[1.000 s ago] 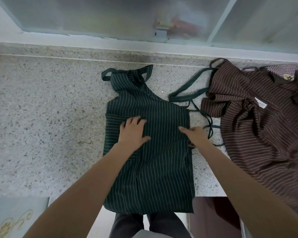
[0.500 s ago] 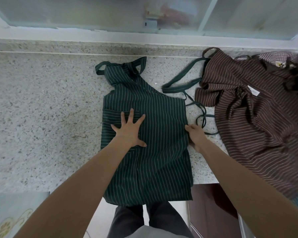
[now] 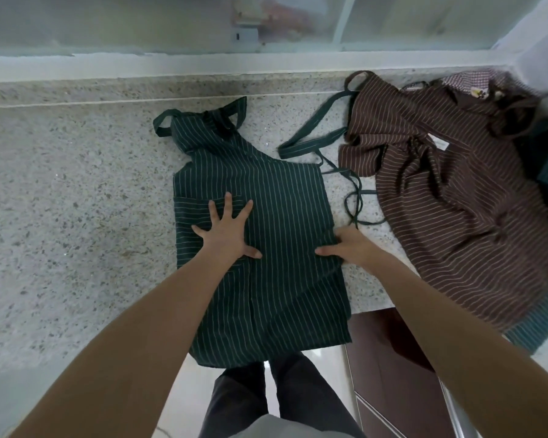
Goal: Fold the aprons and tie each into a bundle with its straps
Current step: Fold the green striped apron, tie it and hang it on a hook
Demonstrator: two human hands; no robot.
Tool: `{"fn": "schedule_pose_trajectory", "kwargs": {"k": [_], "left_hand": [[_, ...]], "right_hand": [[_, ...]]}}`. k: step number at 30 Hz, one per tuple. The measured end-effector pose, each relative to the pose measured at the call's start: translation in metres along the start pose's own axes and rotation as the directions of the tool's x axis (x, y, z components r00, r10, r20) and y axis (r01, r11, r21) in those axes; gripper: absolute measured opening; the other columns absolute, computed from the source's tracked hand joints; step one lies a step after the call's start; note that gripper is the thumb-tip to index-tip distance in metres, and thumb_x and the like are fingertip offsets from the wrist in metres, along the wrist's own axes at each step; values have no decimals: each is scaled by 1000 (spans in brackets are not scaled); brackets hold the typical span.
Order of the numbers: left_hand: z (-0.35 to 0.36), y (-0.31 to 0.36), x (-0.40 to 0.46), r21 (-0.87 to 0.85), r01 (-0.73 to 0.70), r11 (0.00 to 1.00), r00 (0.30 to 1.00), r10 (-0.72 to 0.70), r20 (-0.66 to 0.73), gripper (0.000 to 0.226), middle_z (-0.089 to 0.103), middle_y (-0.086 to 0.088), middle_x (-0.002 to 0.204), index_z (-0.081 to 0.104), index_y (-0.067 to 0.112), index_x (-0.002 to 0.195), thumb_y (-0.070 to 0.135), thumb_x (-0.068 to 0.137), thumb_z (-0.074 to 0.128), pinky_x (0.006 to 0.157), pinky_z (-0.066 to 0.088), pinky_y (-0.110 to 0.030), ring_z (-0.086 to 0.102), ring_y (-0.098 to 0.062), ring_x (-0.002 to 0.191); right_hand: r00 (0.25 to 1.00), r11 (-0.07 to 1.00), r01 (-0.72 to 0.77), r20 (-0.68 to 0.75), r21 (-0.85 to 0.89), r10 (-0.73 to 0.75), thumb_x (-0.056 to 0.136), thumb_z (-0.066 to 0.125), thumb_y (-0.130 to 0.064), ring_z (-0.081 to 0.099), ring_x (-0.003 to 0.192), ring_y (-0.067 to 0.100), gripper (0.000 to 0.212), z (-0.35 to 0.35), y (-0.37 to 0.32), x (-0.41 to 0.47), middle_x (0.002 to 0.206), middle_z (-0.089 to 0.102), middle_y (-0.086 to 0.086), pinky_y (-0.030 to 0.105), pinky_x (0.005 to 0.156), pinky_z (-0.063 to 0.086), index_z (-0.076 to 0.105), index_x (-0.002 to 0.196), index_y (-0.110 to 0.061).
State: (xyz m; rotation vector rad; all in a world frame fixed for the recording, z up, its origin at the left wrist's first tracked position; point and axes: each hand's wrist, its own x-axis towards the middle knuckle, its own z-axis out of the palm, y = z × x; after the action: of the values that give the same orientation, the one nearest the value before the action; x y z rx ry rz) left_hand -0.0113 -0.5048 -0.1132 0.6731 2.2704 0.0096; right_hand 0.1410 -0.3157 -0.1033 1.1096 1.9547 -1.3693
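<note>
Hanging past the counter's (image 3: 60, 232) near edge at frame centre, green striped apron (image 3: 276, 222) folded lengthwise, left hand (image 3: 227, 230) pressed flat with fingers spread, right hand (image 3: 350, 246) pinched its right edge, bare counter lay left, brown apron (image 3: 450, 191) crowded right.

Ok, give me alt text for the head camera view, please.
A person's left hand presses flat on a green striped apron spread on a speckled counter, while the right hand grips its right edge. A crumpled brown striped apron lies to the right.

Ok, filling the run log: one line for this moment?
fold | left hand flat on green apron | right hand grips its right edge | straps untied
</note>
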Motion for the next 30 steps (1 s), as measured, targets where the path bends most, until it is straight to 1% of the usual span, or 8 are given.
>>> {"fn": "schedule_pose_trajectory", "kwargs": {"k": [3, 8, 12, 15, 17, 21, 24, 30], "left_hand": [[5, -1, -8, 145, -22, 989, 987, 45, -156, 112, -10, -7, 157, 2, 37, 149, 58, 66, 74, 109, 13, -63, -3, -34, 144], [26, 20, -30, 277, -123, 953, 922, 213, -322, 66, 33, -15, 138, 30, 17, 139, 28, 85, 67, 102, 36, -42, 35, -31, 125], [36, 33, -41, 84, -101, 991, 971, 117, -207, 69, 24, -17, 144, 30, 21, 142, 52, 86, 56, 104, 34, -54, 25, -40, 131], [32, 41, -49, 34, -78, 996, 996, 80, -39, 96, 9, -16, 153, 19, 31, 148, 75, 71, 55, 109, 20, -63, 11, -42, 138], [33, 42, -53, 92, -86, 992, 996, 83, 35, 106, -1, -15, 156, 10, 34, 149, 78, 65, 58, 108, 13, -67, 3, -42, 141], [45, 37, -52, 149, -64, 987, 998, 59, 34, 109, -17, -11, 156, 0, 40, 148, 65, 67, 68, 104, 6, -73, -12, -42, 141], [51, 27, -49, 76, -35, 996, 999, 34, 8, 108, -25, 0, 155, -6, 45, 146, 52, 72, 72, 102, 6, -75, -21, -38, 141], [54, 15, -43, 5, -88, 996, 996, 88, -5, 108, -27, 8, 154, -3, 47, 146, 50, 71, 74, 101, 7, -75, -25, -32, 140]], "right_hand": [[975, 982, -9, -219, -186, -32, 91, 61, -26, 58, 109, 31, 39, 6, 5, -5, 120, 61, 16, 37, 92, 47, 59, 119, 2], [975, 999, 13, -224, 45, -3, 96, 46, -42, 39, 132, 28, 58, 19, 12, -15, 145, 41, 9, 36, 107, 32, 37, 142, -8], [999, 933, -28, -26, 358, 40, 87, 57, -52, 48, 123, 21, 52, 10, 25, -30, 136, 49, -3, 41, 102, 41, 49, 130, -25], [994, 959, 15, 97, 284, -44, 86, 67, -27, 61, 108, 22, 24, 8, 36, -37, 116, 64, 1, 38, 91, 50, 58, 108, -23], [997, 976, 65, 28, 209, -73, 90, 62, -16, 62, 108, 26, 16, 11, 41, -34, 115, 66, 8, 36, 90, 51, 62, 106, -14], [968, 982, 140, -191, -123, -162, 98, 47, -21, 55, 114, 28, 35, 20, 40, -25, 123, 58, 10, 29, 86, 43, 47, 130, -7], [953, 962, 97, -254, -257, -164, 101, 40, -24, 56, 106, 33, 32, 25, 38, -21, 98, 58, 10, 30, 71, 37, 43, 124, -3], [994, 989, 103, -32, -102, -107, 81, 73, -23, 48, 121, 26, 77, 15, 40, -28, 134, 49, 9, 34, 102, 40, 24, 138, -9]]}}
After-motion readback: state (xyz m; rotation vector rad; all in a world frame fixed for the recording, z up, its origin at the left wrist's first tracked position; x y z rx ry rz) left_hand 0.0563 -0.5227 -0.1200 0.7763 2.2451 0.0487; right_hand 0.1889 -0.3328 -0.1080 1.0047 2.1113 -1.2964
